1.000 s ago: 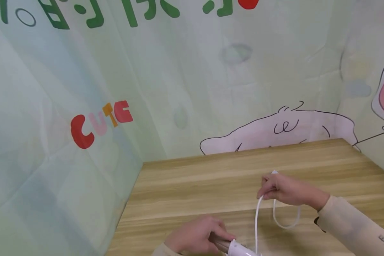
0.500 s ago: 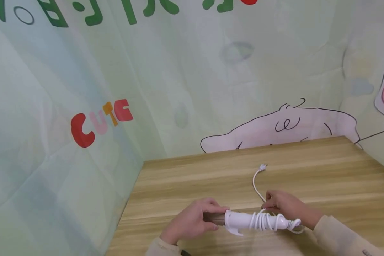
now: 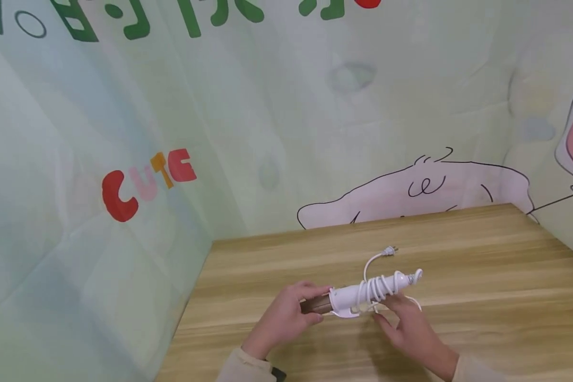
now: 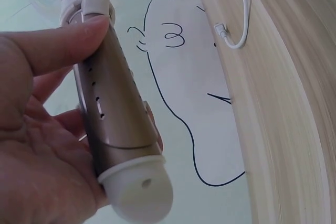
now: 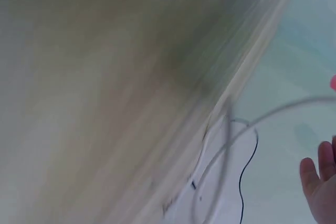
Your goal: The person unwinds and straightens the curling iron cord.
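Left grip (image 3: 285, 314) clasps corded tool (image 3: 345, 298); right grip (image 3: 416, 328) half-hidden, hold unclear; backdrop (image 3: 138, 135) reads "CUTE".

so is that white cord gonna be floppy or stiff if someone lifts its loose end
Probably floppy with some spring: the white cord bends in smooth curves. The coils may slip if tugged, as they wrap a smooth-looking handle. The plug, thicker than the cord, may swing.

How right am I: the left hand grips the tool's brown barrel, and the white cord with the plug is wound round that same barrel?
Not quite: the white cord with the plug is wound round the white handle, not the brown barrel, as the head view shows. The left hand does grip the brown barrel.
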### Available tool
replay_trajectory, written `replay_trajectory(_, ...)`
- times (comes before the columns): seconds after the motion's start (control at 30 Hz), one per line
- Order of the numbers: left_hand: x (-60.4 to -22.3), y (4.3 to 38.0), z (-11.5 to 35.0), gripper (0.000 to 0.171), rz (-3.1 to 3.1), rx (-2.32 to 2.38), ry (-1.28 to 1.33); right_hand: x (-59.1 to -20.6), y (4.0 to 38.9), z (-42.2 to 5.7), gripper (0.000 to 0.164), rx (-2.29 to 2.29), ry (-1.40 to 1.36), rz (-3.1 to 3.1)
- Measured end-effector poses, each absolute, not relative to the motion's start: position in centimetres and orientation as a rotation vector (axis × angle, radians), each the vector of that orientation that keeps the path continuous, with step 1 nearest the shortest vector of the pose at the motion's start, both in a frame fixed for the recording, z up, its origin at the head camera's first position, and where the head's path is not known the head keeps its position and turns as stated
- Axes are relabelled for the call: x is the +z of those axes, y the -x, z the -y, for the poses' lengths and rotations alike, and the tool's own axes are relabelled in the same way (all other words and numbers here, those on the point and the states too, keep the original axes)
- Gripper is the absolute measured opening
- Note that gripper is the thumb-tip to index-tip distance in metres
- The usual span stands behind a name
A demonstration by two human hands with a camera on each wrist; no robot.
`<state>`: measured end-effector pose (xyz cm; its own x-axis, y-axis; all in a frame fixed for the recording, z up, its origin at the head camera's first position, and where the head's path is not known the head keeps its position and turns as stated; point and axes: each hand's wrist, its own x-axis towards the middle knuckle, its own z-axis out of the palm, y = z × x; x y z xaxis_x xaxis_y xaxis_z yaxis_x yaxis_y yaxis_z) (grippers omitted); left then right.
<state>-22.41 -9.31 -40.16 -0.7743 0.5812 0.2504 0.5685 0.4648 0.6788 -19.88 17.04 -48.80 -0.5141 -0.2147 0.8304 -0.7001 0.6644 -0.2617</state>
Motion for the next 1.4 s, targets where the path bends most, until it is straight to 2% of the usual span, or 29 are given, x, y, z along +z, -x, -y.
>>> replay_trajectory(0.07, -40.2, 22.3, 9.2, 0.053, -2.685, 1.231, -1.049, -48.9, 19.2, -15.5, 0.044, 0.970, -0.664, 1.992)
replay_trajectory(0.2, -40.2, 22.2, 8.9, 0.053, -2.693, 1.234, -1.029, -49.1, 18.5, -13.1, 0.037, 1.349, -0.612, 1.851)
replay_trajectory(0.37, -40.0, 22.1, 9.0, 0.054, -2.711, 1.222, -0.994, -49.0, 18.6, -11.9, 0.030, 1.493, -0.508, 1.773)
replay_trajectory(0.6, -40.5, 22.3, 9.2, 0.052, -2.816, 1.220, -0.932, -49.1, 18.8, -12.8, 0.029, 1.287, -0.555, 1.942)
replay_trajectory(0.67, -40.7, 22.4, 9.2, 0.050, -2.878, 1.199, -0.911, -48.9, 18.8, -13.3, 0.018, 1.183, -0.626, 1.961)
replay_trajectory(0.73, -40.8, 22.4, 9.1, 0.051, -2.937, 1.164, -0.895, -48.5, 18.5, -13.7, 0.015, 1.098, -0.693, 1.981)
replay_trajectory(0.83, -41.0, 22.6, 9.0, 0.052, -3.020, 1.096, -0.878, -47.3, 18.1, -14.1, 0.021, 0.978, -0.745, 2.037)
replay_trajectory(0.9, -41.2, 22.7, 8.9, 0.053, -3.079, 1.036, -0.865, -46.4, 17.7, -14.3, 0.034, 0.893, -0.766, 2.106)
replay_trajectory(0.97, -41.5, 22.8, 8.9, 0.053, -3.130, 0.970, -0.867, -45.5, 17.5, -14.8, 0.040, 0.799, -0.806, 2.156)
replay_trajectory(1.2, -42.6, 22.9, 8.9, 0.051, -3.261, 0.686, -0.989, -42.4, 17.4, -16.3, 0.035, 0.528, -0.944, 2.294)
replay_trajectory(1.4, -43.2, 22.2, 9.1, 0.055, -3.195, 0.405, -1.174, -41.1, 18.2, -17.3, 0.039, 0.416, -1.048, 2.314)
